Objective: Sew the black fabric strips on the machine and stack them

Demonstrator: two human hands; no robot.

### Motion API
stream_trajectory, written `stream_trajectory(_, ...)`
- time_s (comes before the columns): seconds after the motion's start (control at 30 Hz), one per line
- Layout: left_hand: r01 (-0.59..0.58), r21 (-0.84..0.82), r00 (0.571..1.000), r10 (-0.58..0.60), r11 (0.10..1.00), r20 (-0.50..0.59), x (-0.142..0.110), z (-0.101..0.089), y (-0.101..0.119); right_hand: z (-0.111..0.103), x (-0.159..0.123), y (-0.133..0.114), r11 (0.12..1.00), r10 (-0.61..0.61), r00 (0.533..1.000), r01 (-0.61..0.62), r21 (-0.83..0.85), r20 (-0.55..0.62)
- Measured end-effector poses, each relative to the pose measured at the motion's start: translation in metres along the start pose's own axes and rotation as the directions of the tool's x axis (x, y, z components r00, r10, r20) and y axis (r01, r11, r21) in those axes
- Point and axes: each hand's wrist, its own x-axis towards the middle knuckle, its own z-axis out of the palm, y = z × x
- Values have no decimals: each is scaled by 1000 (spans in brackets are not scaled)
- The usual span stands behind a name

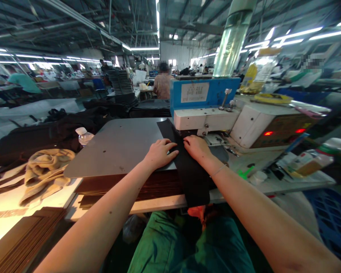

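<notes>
Black fabric strip, one piece, lies between the person's two bare hands, running lengthwise from beside a machine's white head toward the person, its near end hanging over the front edge of the worktable. Left hand lies palm down and unclenched, fingers slightly spread over one grey metal plate, thumb reaching onto the strip's left side. Right hand rests at the strip's right side, fingers bent, fingertips touching it just below the machine head; whether they pinch it cannot be told. Beneath the plate is one stack of dark sheets, too many to count. Left of the plate are one capped clear bottle and one crumpled tan cloth. To the right, one control box shows two red lights; nearby are one tilted bottle of amber liquid, one small white cap and one blue crate.
</notes>
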Motion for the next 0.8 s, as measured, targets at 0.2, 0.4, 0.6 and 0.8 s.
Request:
stream_trajectory(0.2,-5,-1,1000,5,1000,2,0,-1,0,0,0,0,1000,1,1000,-1,1,0)
stream_trajectory(0.4,-14,9,1000,14,1000,-2,0,0,1,1,1,1,1000,-5,1000,5,-5,-13)
stream_trajectory(0.6,-6,15,1000,6,1000,-1,0,-1,2,3,1,2,1000,-9,1000,9,1,-23)
stream_trajectory(0.8,-17,15,1000,17,1000,-9,0,1,0,3,1,1,1000,5,1000,-5,5,-12)
